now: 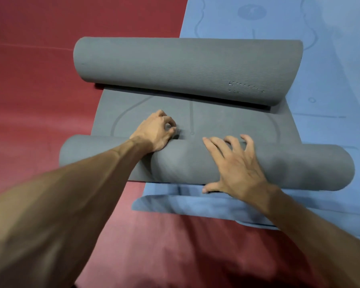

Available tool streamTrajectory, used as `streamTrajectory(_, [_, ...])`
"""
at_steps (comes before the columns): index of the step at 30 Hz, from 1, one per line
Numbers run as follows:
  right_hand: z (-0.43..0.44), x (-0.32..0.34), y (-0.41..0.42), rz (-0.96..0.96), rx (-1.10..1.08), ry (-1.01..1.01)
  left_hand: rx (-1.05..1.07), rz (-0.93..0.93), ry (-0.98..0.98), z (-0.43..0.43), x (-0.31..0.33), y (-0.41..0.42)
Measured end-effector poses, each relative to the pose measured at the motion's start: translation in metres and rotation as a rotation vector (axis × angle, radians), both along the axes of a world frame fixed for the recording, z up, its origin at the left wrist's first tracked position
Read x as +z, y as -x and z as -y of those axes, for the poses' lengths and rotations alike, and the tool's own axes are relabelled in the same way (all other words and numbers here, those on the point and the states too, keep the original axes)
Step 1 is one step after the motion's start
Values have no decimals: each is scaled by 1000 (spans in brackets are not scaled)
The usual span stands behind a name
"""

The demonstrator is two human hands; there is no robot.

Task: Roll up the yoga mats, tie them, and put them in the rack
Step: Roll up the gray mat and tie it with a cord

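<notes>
Mat of grey foam, finely ribbed and marked with faint curved guide lines, lies coiled from both ends: a thick far roll and a near roll, with a short flat stretch between them. The right hand lies on top of the near roll, fingers spread wide and arched, thumb low on its near side. The left hand rests its heel on the same roll, fingers curled tight at the seam; whether they pinch the foam cannot be told. Beneath lies a blue mat, on red flooring.
</notes>
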State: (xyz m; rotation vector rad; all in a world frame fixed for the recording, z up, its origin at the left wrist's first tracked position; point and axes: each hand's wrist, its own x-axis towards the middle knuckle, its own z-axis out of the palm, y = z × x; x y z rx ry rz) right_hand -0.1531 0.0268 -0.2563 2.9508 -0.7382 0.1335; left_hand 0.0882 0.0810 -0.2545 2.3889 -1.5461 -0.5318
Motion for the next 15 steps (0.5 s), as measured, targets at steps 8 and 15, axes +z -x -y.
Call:
streamTrajectory(8, [26,26,-18,-240,-42,-312,133,174,82,9,12,10])
streamTrajectory(15, [54,42,-42,-337,-68,-559,16,262,-5,-22,20,32])
